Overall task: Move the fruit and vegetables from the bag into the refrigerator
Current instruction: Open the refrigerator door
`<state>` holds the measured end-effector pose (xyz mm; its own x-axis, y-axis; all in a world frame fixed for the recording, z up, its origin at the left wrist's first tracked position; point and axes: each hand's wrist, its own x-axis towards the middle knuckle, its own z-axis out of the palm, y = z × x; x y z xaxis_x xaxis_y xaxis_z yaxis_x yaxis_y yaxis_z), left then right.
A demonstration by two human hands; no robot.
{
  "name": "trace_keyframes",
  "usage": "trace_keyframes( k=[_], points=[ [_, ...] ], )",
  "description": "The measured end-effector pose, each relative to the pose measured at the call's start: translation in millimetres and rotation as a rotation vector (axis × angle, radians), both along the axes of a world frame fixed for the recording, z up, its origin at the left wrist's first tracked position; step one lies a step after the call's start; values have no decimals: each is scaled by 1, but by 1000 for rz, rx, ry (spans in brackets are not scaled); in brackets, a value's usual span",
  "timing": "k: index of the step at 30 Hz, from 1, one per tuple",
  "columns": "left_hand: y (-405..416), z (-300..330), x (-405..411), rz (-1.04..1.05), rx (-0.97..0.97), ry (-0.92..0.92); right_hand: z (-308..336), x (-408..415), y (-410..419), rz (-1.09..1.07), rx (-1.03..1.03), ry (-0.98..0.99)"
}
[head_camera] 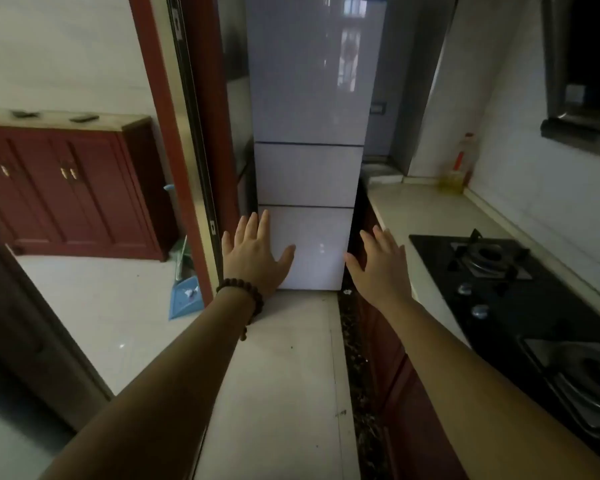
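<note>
White and glossy, the refrigerator [309, 168] is seen at twelve o'clock, all three doors closed. Both hands are held out before its lowest door — left hand [255, 252] and right hand [381, 261] spread wide, empty. A black gas hob [520, 306] is set at three o'clock.

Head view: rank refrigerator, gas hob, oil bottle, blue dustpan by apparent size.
1. refrigerator
2. gas hob, though nearness to the camera inflates it
3. and 4. blue dustpan and oil bottle look alike; unranked.
</note>
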<state>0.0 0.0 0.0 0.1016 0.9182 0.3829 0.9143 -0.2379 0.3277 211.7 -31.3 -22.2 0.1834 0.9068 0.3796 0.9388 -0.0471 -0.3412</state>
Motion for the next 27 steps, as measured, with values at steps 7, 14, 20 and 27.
trace_keyframes(
  k=[7,14,20,27],
  points=[
    [29,-14,22,35,-24,32,-21,17,34,37,-16,-23],
    [93,-24,28,60,-38,12,-27,23,104,56,-49,8],
    [196,-19,19,53,-23,-9,-22,15,210,51,-32,6],
    [348,2,1,13,-4,-7,5,3,359,9,25,-6]
  ],
)
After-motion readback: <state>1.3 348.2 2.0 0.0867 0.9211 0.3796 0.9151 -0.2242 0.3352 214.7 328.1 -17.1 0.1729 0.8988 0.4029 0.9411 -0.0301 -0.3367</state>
